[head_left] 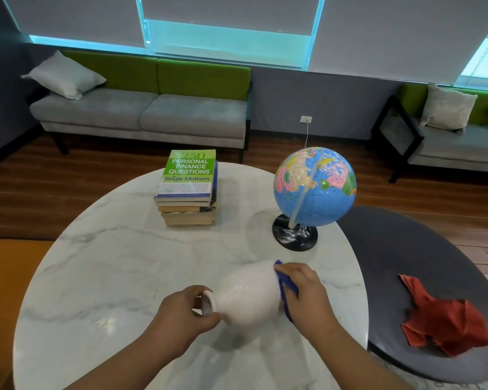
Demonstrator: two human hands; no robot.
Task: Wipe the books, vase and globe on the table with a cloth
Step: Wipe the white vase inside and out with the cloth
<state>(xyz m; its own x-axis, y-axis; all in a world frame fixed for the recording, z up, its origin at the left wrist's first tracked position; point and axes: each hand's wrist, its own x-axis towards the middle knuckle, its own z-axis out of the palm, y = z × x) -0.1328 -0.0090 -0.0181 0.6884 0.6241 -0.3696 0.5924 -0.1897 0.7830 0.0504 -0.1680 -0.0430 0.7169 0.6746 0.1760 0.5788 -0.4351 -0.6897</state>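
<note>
Gripping vase (248, 294) neck: left hand (181, 313); right hand (304, 294) presses cloth (285, 280).

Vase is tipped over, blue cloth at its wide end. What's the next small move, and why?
Probably draw the blue cloth along the vase toward its neck: the right hand holds it only at the wide end, while the left hand grips the mouth.

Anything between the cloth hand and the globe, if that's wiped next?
Nothing visible. The right hand presses the blue cloth on the vase, which the left hand holds by the neck. Only bare marble table lies between it and the globe. The books stand off to the left, out of that path.
</note>
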